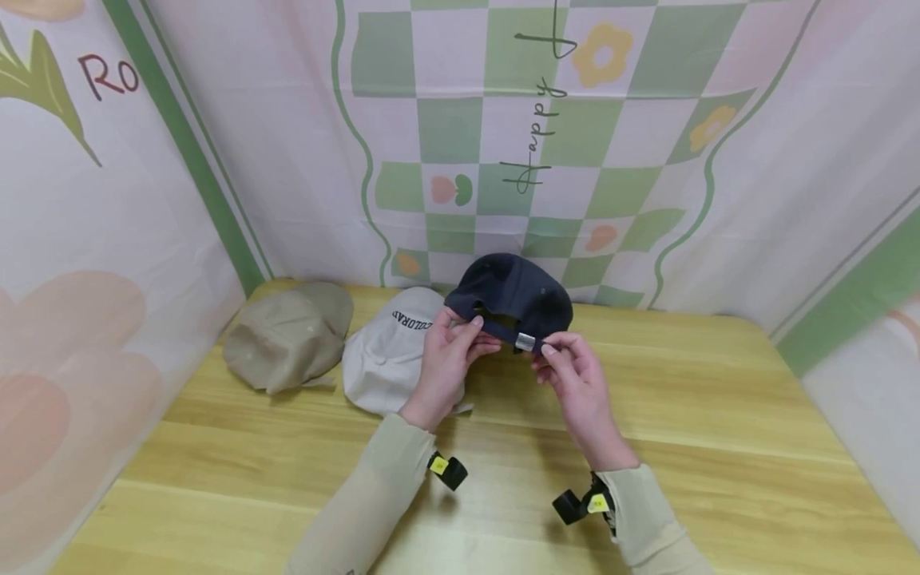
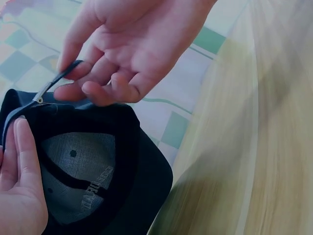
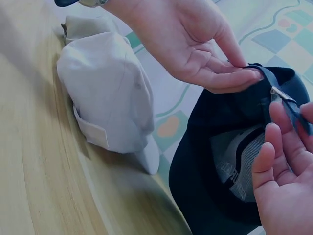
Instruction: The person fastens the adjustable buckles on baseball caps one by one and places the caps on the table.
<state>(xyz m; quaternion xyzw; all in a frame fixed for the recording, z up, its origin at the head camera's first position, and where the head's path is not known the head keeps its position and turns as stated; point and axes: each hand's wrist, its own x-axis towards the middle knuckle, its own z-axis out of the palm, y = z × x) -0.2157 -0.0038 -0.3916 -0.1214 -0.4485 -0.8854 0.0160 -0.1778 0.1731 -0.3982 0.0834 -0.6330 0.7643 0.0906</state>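
A navy baseball cap [image 1: 503, 287] is held up near the wall, its back opening and strap facing me. My left hand [image 1: 447, 355] pinches the strap at the left side of the opening. On the strap sits a metal buckle [image 1: 525, 342], just left of my right hand [image 1: 578, 383], which pinches the strap end between thumb and fingers. The left wrist view looks into the cap's mesh-like lining [image 2: 78, 156], with the buckle [image 2: 41, 94] between both hands. In the right wrist view, the strap's loose tail [image 3: 299, 117] passes through my right fingers [image 3: 288, 152].
A white cap [image 1: 381, 359] with dark lettering lies left of my left hand, partly behind it. Farther left, a khaki cap [image 1: 287, 339] rests on the wooden table [image 1: 719, 415]. A printed cloth wall [image 1: 446, 132] stands close behind the navy cap.
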